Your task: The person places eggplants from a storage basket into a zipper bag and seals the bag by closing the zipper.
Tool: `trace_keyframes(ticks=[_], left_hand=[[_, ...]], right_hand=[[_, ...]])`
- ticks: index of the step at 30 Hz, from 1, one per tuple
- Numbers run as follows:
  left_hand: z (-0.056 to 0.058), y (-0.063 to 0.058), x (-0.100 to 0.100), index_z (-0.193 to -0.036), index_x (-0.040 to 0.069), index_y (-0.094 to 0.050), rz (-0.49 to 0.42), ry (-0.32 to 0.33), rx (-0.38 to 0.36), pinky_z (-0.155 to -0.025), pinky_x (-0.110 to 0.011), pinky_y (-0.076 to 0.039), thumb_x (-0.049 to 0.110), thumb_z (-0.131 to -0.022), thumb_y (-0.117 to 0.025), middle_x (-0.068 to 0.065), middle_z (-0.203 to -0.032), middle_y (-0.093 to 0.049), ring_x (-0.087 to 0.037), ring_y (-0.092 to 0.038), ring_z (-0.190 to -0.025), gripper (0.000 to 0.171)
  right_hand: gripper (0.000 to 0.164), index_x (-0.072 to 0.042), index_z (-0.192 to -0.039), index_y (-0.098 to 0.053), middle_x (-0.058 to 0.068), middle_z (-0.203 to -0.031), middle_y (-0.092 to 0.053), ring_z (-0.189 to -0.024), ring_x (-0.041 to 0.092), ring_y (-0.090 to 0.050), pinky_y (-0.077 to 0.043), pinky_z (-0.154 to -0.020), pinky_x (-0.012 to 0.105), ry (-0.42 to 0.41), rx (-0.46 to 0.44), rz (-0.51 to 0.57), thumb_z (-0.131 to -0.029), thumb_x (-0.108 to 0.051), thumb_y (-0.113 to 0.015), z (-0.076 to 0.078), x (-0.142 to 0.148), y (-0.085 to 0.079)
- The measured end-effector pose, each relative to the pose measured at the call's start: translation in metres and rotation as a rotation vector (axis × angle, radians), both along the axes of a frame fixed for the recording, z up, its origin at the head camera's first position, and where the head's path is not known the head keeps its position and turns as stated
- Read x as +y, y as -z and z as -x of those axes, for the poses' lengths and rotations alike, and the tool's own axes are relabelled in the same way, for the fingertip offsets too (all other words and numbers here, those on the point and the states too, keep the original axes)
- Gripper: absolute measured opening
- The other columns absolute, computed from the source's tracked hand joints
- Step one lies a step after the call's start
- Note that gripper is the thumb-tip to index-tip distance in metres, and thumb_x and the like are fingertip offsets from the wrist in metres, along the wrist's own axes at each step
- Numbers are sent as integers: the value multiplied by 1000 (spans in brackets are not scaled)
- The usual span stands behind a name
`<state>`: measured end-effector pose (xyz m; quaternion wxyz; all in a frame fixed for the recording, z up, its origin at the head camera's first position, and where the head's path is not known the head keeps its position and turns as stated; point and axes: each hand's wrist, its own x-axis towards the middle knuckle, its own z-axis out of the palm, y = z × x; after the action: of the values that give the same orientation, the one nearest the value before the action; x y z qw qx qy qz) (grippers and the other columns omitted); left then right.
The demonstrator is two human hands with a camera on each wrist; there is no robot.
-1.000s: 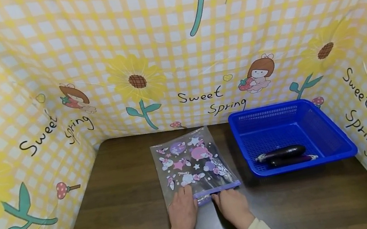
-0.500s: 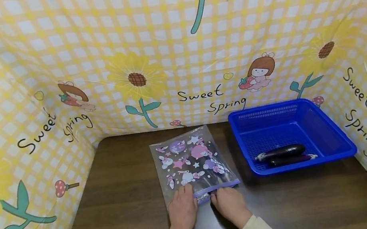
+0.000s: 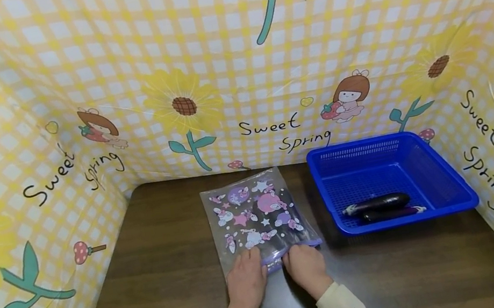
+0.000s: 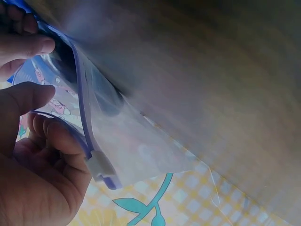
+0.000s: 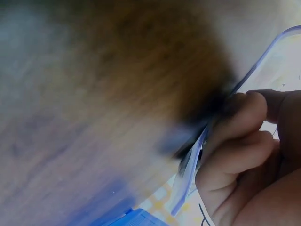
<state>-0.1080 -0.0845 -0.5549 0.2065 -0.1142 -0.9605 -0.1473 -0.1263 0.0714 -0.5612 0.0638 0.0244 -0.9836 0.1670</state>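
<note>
A clear zip bag [image 3: 263, 222] printed with cartoon rabbits and stars lies on the table, its purple-edged mouth toward me. A long dark shape shows through its right side. My left hand [image 3: 246, 285] grips the left part of the mouth; in the left wrist view its fingers curl at the purple edge [image 4: 82, 94], close to the white slider [image 4: 101, 165]. My right hand [image 3: 306, 269] holds the mouth farther right, and in the right wrist view its curled fingers [image 5: 235, 155] lie against the purple strip [image 5: 190, 176]. The bag's mouth gapes between the hands.
A blue plastic basket [image 3: 405, 220] stands on the table at the right. Two dark eggplants, one in front [image 3: 391, 213] and one behind [image 3: 378, 204], lie in it. Yellow checked cloth [image 3: 234, 79] walls the table's back and sides.
My right hand has shifted slightly up and left along the bag's mouth, and the purple edge there has bunched up. The left hand stays about where it was.
</note>
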Motion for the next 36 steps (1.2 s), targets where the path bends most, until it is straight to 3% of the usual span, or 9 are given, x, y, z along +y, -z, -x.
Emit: trace_keyframes(ticks=[9,14,18,22,25,31,36], left_hand=[[1,3,-2,-87,6,-57,32,36,6,-50,-40,-46,17,-70,-87,-8,-76,-56,-27,-57,-67,36],[-1,6,-6,-85,6,-57,31,56,32,-47,-40,-44,10,-68,-82,-8,-73,-53,-27,-56,-65,31],[-4,8,-8,-84,5,-56,53,67,55,-44,-39,-42,7,-66,-78,-8,-71,-50,-27,-55,-63,28],[-6,8,-10,-85,4,-56,75,70,84,-43,-39,-42,6,-64,-77,-8,-69,-49,-27,-55,-61,30],[-8,10,-11,-84,4,-55,75,73,101,-42,-39,-41,6,-63,-77,-8,-68,-49,-28,-54,-60,30],[-10,15,-11,-84,5,-55,77,72,86,-43,-40,-43,6,-63,-76,-8,-69,-50,-29,-55,-60,30],[-10,16,-13,-85,5,-56,89,65,74,-46,-40,-43,7,-64,-76,-8,-69,-51,-30,-55,-61,30]], right_hand=[[35,-1,-77,-69,16,-79,-68,-74,37,-67,-52,-64,50,-40,-143,-18,-86,-35,-75,-12,15,-13],[37,-8,-65,-62,14,-74,-66,-67,36,-65,-51,-58,49,-83,-167,5,-86,-36,-75,-22,32,-50],[37,-14,-64,-56,4,-63,-57,-55,23,-55,-45,-51,41,-158,-140,108,-91,-35,-72,-18,56,-89],[31,-16,-70,-57,-5,-60,-48,-54,14,-45,-40,-54,34,-220,-141,171,-95,-30,-67,4,89,-122],[29,-14,-72,-57,-3,-61,-48,-56,15,-46,-39,-55,35,-247,-171,143,-98,-26,-64,30,119,-138],[29,-11,-74,-55,0,-65,-47,-59,16,-44,-37,-58,35,-256,-389,37,-101,-23,-58,84,182,-137],[25,-8,-78,-57,-1,-61,-44,-53,14,-41,-38,-55,32,-236,-603,78,-101,-17,-55,109,209,-128]])
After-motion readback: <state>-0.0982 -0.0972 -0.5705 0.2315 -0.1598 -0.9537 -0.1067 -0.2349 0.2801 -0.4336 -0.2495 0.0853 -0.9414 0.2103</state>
